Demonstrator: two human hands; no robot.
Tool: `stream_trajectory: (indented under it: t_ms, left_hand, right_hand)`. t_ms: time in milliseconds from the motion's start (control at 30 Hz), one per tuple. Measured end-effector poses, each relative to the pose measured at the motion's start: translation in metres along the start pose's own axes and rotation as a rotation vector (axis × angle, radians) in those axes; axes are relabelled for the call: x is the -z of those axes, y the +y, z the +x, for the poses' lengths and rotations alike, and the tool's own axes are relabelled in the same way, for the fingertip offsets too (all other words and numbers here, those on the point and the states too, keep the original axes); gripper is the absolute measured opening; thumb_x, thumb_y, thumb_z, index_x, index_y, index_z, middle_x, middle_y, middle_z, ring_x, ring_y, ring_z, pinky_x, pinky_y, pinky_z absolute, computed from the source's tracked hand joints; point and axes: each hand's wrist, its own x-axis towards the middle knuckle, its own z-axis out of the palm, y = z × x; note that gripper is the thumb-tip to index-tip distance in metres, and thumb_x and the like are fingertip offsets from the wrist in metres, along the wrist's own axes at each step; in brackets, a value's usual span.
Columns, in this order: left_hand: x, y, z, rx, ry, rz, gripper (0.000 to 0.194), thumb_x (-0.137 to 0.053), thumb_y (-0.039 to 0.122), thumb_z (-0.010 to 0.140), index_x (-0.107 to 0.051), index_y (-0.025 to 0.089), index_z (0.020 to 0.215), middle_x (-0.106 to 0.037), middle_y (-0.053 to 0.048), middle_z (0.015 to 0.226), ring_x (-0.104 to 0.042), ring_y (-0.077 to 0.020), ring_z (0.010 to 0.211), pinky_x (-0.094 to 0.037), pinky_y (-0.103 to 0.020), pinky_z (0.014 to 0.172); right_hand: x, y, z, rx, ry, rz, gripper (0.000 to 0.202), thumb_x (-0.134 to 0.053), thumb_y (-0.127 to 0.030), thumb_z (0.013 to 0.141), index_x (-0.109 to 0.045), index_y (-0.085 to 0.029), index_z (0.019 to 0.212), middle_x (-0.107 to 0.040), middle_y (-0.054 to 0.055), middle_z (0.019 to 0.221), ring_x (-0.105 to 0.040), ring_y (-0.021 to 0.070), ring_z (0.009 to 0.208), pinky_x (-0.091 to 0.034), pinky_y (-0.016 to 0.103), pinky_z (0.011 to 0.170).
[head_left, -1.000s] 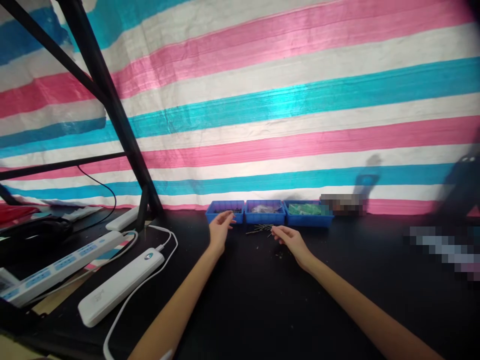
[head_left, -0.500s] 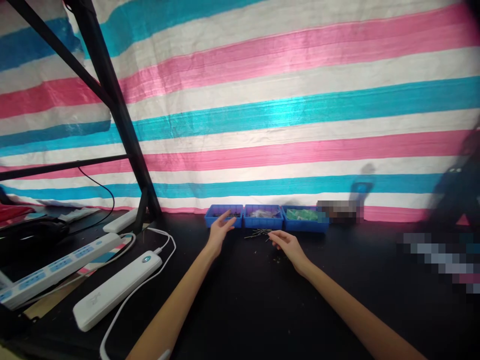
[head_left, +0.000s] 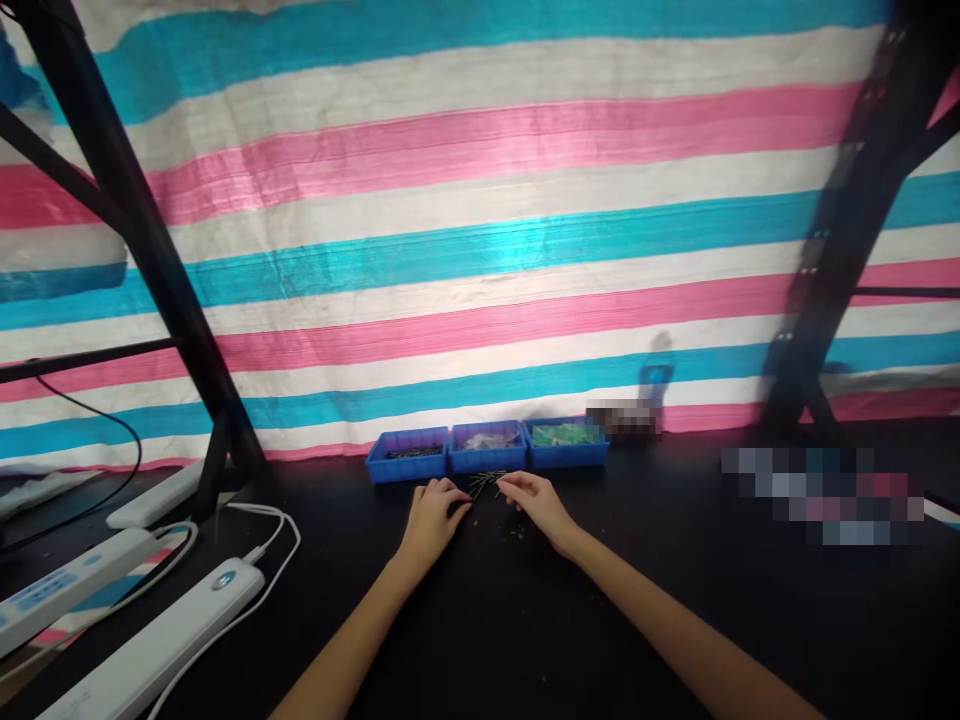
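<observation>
A loose pile of thin, dark metal pieces [head_left: 484,482], like long screws or pins, lies on the black table. On its left side, my left hand [head_left: 433,518] rests low with curved fingers, the thumb apart from them and close to the pile. My right hand [head_left: 538,508] pinches at the pile's right side; one thin piece seems to be between thumb and forefinger, though the tips partly hide it. Just behind stand three blue bins: the left bin [head_left: 409,470] holds dark small parts, the middle bin [head_left: 487,460] clear plastic bags, the right bin [head_left: 568,456] green packets.
On the left lie a white power bank [head_left: 165,640] with a white cable [head_left: 289,560] and a power strip [head_left: 82,580]. Black metal posts [head_left: 150,250] frame the table on both sides. A striped sheet [head_left: 480,240] hangs behind. Blurred-out items [head_left: 825,495] lie at right.
My left hand has come down from over the left bin to the table beside the pile. My right hand keeps its pinch at the pile. The view has turned to the right.
</observation>
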Motion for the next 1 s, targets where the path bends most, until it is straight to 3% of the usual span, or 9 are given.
stream_trajectory:
  t_ms: [267, 433, 600, 833, 1000]
  left_hand:
    - [-0.007, 0.002, -0.003, -0.01, 0.016, 0.076, 0.031, -0.04, 0.033, 0.087, -0.056, 0.025, 0.112, -0.057, -0.006, 0.105, -0.049, -0.0224, 0.097, -0.033, -0.036, 0.079]
    - [-0.006, 0.009, -0.002, -0.087, -0.042, 0.099, 0.03, -0.038, 0.026, 0.088, -0.059, 0.024, 0.108, -0.059, -0.005, 0.095, -0.05, -0.0205, 0.09, -0.033, -0.034, 0.077]
    - [-0.007, 0.017, -0.002, -0.067, -0.045, 0.053, 0.029, -0.036, 0.02, 0.089, -0.062, 0.024, 0.1, -0.058, -0.004, 0.088, -0.051, -0.0183, 0.084, -0.033, -0.033, 0.073]
    - [-0.007, 0.014, -0.002, 0.008, 0.07, -0.032, 0.032, -0.033, 0.019, 0.089, -0.055, 0.024, 0.112, -0.056, -0.004, 0.09, -0.052, -0.0172, 0.085, -0.035, -0.031, 0.074]
    - [-0.006, 0.03, -0.004, -0.033, 0.097, -0.123, 0.036, -0.032, 0.018, 0.09, -0.047, 0.026, 0.122, -0.056, -0.003, 0.093, -0.053, -0.0162, 0.082, -0.037, -0.03, 0.073]
  right_hand:
    - [-0.001, -0.004, -0.001, 0.018, -0.015, 0.061, 0.029, -0.066, -0.043, 0.064, -0.064, -0.015, 0.075, -0.06, 0.0, 0.066, -0.053, 0.0125, 0.061, -0.041, 0.025, 0.059]
    - [-0.001, -0.003, 0.0, 0.032, -0.019, 0.059, 0.028, -0.066, -0.041, 0.065, -0.064, -0.015, 0.075, -0.059, 0.0, 0.066, -0.053, 0.0119, 0.06, -0.041, 0.025, 0.06]
    - [-0.001, -0.003, -0.001, 0.021, -0.03, 0.057, 0.027, -0.065, -0.04, 0.065, -0.065, -0.015, 0.076, -0.06, 0.0, 0.066, -0.053, 0.0118, 0.061, -0.041, 0.024, 0.059]
    - [0.0, -0.002, -0.001, 0.023, -0.031, 0.037, 0.028, -0.065, -0.039, 0.066, -0.066, -0.014, 0.078, -0.061, 0.001, 0.068, -0.054, 0.0123, 0.063, -0.04, 0.024, 0.058]
    - [-0.001, -0.003, -0.002, 0.013, -0.011, 0.067, 0.03, -0.066, -0.039, 0.066, -0.066, -0.014, 0.084, -0.064, 0.003, 0.077, -0.056, 0.0129, 0.066, -0.041, 0.024, 0.059]
